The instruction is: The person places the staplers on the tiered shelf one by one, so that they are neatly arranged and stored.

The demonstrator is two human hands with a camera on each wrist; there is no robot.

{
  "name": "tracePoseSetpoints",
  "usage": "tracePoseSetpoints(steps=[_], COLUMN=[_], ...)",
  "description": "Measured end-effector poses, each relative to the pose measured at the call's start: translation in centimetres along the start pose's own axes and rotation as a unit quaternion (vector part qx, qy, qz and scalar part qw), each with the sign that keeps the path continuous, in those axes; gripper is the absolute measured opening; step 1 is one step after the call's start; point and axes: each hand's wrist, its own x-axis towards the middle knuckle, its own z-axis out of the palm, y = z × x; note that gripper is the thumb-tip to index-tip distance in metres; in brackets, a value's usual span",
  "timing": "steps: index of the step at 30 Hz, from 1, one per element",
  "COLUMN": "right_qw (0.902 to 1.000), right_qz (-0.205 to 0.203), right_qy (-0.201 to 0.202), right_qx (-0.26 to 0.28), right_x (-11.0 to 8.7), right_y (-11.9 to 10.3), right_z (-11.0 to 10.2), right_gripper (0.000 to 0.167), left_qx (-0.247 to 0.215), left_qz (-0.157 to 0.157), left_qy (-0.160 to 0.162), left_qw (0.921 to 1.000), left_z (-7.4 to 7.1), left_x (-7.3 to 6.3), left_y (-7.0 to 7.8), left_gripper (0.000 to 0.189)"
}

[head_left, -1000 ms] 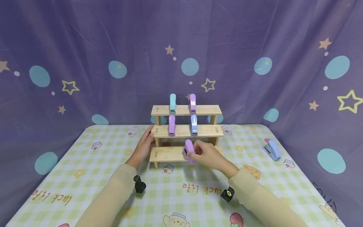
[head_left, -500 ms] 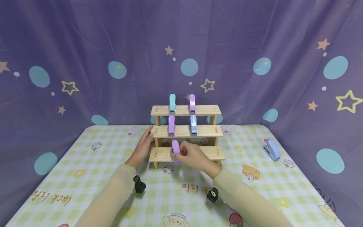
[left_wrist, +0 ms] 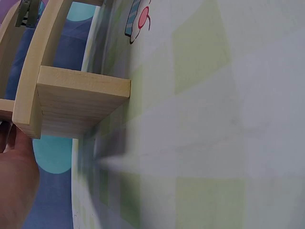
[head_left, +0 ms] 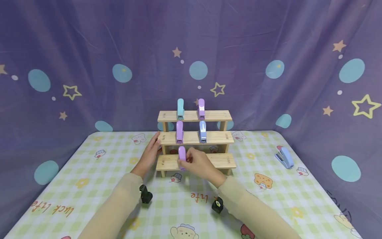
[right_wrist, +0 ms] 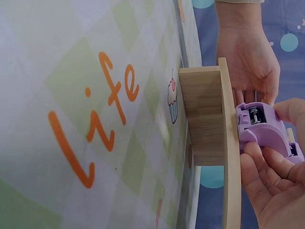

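On the left half of the bottom tier of a wooden three-tier stand [head_left: 223, 160], my right hand [head_left: 198, 163] pinches a purple stapler [head_left: 182, 157] between thumb and fingers. Its underside lies at the board in the right wrist view, where the purple stapler [right_wrist: 264, 126] shows its metal front end. My left hand [head_left: 148, 154] touches the left side of the stand at the middle tier, fingers fairly straight. A purple stapler [head_left: 179, 132] and a blue stapler [head_left: 203, 131] stand on the middle tier. Up top are a teal stapler [head_left: 180, 109] and another purple stapler [head_left: 201, 109].
A light blue stapler [head_left: 286, 157] lies on the right of the table. The table wears a green checked cloth [head_left: 98, 186] with printed cartoons and lettering. A purple curtain [head_left: 143, 43] with stars and dots hangs behind the stand.
My right hand has moved left along the bottom tier with the purple stapler, which has turned from tilted to nearly straight. My left hand has stayed at the stand's side.
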Motion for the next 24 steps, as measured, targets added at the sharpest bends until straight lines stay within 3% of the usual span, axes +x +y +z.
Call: tracePoseSetpoints(steps=[7,12,16,24], right_qw=[0.9999,0.9997,0.9994,0.9993], right_qz=[0.012,0.024,0.033,0.037], right_qy=[-0.001,0.003,0.0,0.002], right_qx=[0.005,0.007,0.007,0.003], right_x=[0.3,0.3,0.3,0.4], right_y=[0.3,0.2,0.0,-0.1], right_z=[0.3,0.4,0.4,0.4], right_gripper=[0.03,0.031,0.032,0.035], left_qx=[0.001,0.012,0.003,-0.001], left_qz=[0.017,0.026,0.018,0.003], left_qy=[0.007,0.01,0.008,0.003], left_qw=[0.9998,0.9995,0.9998,1.0], left_z=[-0.5,-0.5,-0.5,0.2], left_x=[1.2,1.4,1.3,-0.1], left_y=[-2.5,-2.9,-2.5,0.2], left_gripper=[0.056,0.057,0.056,0.055])
